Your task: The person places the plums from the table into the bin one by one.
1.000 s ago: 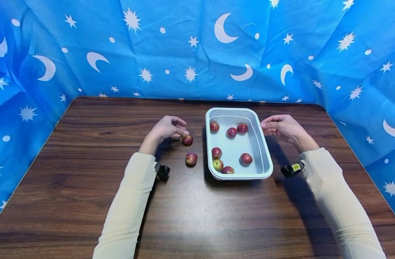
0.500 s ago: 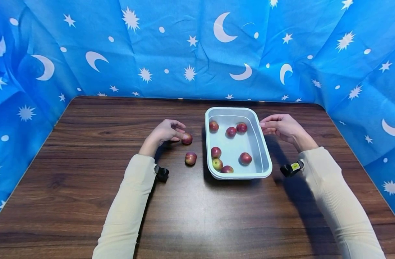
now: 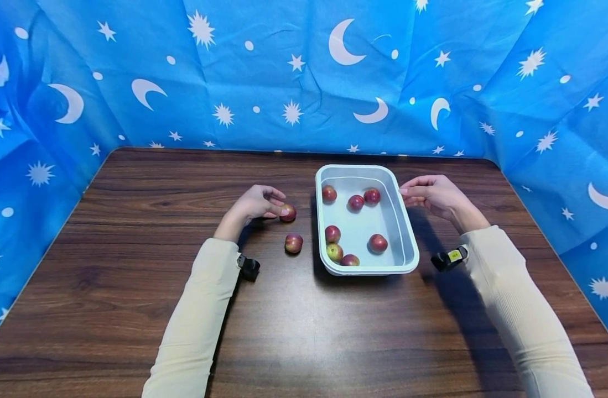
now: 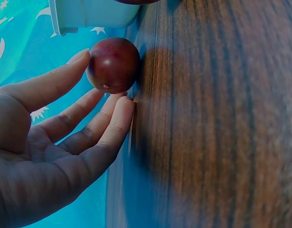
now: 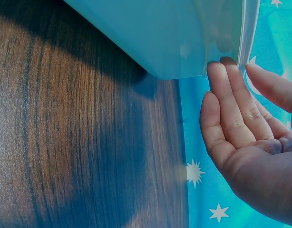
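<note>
On the table left of the white plastic tub (image 3: 408, 243), my left hand (image 3: 254, 203) has its thumb and fingers around a red plum (image 3: 288, 213). In the left wrist view the thumb touches one side of this plum (image 4: 113, 65), with fingertips at its far and lower side. The plum appears to sit on the table. A second plum (image 3: 294, 243) lies nearer to me. My right hand (image 3: 435, 196) holds the tub's right rim, thumb at the edge and fingers against the outer wall. Several plums lie inside the tub, one of them (image 3: 335, 253) greenish yellow.
The dark wooden table (image 3: 264, 331) runs back to a blue cloth (image 3: 264, 72) printed with moons and stars, which also hangs at both sides. Both wrists carry a small black camera, the left camera (image 3: 249, 267) close above the table.
My left hand has lowered slightly toward me, and its thumb and fingers have come around the far plum. The right hand keeps its place at the tub's rim.
</note>
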`<state>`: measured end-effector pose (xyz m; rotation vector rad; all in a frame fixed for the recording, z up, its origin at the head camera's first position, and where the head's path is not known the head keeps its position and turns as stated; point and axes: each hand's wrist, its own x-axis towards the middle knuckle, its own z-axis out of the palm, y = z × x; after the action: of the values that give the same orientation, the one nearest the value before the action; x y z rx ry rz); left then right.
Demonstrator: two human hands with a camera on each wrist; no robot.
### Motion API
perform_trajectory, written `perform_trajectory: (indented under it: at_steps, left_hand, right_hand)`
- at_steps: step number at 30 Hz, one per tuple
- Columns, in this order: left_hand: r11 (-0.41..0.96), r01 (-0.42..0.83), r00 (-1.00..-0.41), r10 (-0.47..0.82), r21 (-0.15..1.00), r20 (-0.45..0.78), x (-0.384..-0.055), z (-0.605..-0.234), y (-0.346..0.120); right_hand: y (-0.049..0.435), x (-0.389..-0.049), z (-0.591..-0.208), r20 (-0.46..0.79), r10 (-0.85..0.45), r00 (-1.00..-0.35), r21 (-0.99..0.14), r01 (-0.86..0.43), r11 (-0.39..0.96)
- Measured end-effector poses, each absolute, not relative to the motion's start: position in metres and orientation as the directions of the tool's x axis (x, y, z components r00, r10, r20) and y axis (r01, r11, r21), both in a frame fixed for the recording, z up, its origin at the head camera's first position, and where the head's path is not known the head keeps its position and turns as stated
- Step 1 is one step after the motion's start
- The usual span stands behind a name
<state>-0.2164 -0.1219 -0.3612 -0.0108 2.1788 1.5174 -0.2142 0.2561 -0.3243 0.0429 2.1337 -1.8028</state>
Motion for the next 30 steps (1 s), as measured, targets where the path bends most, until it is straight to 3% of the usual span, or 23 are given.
perform_trajectory:
  at_steps: [30]
  left_hand:
    - [0.371,-0.278,-0.89,0.248,0.886,-0.383,-0.2201,-0.3616,-0.1222]
  right_hand:
    - [0.258,-0.2138,-0.3243,-0.285,-0.186,-0.94,-0.945,0.244,0.218]
